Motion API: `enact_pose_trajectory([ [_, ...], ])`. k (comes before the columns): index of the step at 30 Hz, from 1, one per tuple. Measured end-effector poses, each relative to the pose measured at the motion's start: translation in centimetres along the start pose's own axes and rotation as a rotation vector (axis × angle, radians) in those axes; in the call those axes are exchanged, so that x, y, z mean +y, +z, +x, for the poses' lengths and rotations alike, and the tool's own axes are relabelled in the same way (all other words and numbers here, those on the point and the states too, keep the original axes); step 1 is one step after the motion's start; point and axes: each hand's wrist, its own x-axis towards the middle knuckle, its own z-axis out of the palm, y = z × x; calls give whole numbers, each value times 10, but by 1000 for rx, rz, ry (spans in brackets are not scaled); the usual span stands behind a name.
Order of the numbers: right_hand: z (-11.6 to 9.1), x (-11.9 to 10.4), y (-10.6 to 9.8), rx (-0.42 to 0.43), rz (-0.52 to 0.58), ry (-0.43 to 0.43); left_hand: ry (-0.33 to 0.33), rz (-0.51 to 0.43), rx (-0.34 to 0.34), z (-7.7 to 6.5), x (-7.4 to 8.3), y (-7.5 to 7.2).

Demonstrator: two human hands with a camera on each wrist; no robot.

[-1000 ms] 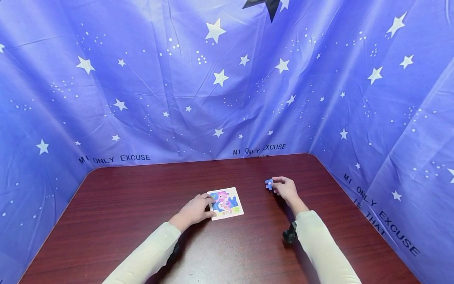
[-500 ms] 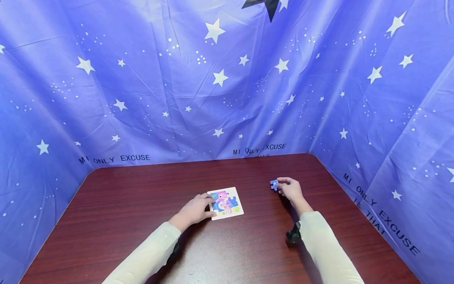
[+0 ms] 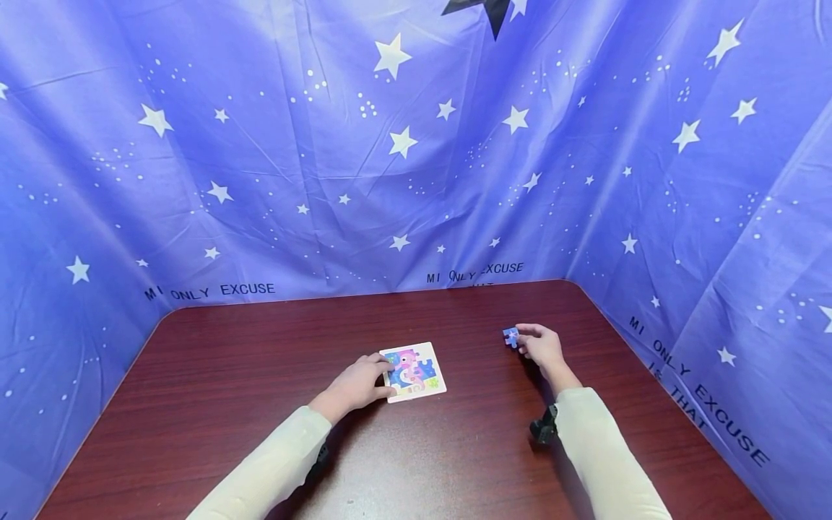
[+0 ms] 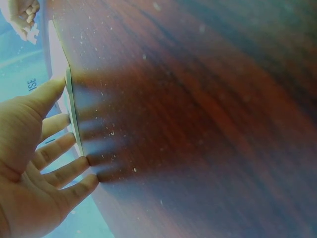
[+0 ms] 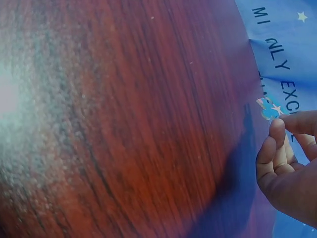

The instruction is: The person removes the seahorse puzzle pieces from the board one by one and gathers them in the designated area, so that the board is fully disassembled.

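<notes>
At the middle of the table, in the head view, lies a square puzzle board (image 3: 425, 349) with a pink figure on blue pieces. A pale bare patch shows at its upper right. My left hand (image 3: 356, 383) rests along the board's left side. In the left wrist view its fingers (image 4: 64, 172) are spread, with the tips at the board's edge (image 4: 72, 99). Right of the board, my right hand (image 3: 542, 349) pinches a blue puzzle piece (image 3: 510, 336) with a pink star on it. The right wrist view shows this piece (image 5: 270, 109) raised off the table, between thumb and index finger.
The dark red wooden table (image 3: 273, 339) has rounded far corners. A blue curtain (image 3: 325, 144) with white stars and printed words stands behind it and along both sides. A black device (image 3: 543, 427) sits at the right wrist.
My right hand has drawn away to the right with the puzzle piece, widening the distance from the board. The left hand and the board have stayed where they were.
</notes>
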Motion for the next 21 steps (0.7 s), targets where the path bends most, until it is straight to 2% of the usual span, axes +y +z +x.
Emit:
enact_pose_trajectory([
  [10, 0, 0, -6, 21, 34, 33, 6, -4, 0, 0, -1, 0],
  [17, -4, 3, -12, 1, 93, 7, 10, -12, 4, 0, -1, 0],
  [21, 0, 7, -11, 24, 57, 37, 17, -26, 4, -1, 0, -2],
])
